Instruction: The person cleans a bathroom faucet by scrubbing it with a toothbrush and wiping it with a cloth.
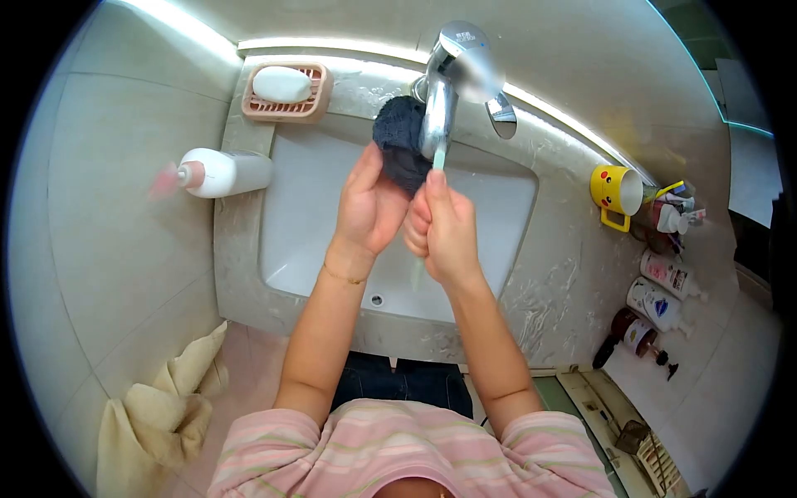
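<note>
A dark, bunched cloth (400,137) is pressed against the left side of the chrome faucet (440,108). My left hand (371,203) supports the cloth from below, palm turned up and fingers partly behind it. Just right of it, my right hand (442,226) is closed around a thin pale green stick-like handle (439,158), whose upper end touches or lies just under the spout. A blurred pale length of it shows below the fist. Both hands are above the white sink basin (307,224).
A white soap bar (282,85) sits in a pink dish (314,108) at the back left, near a white pump bottle (237,173). On the right stand a yellow cup (614,189), toothbrushes (668,189) and several bottles (652,303). Beige cloth (166,407) lies lower left.
</note>
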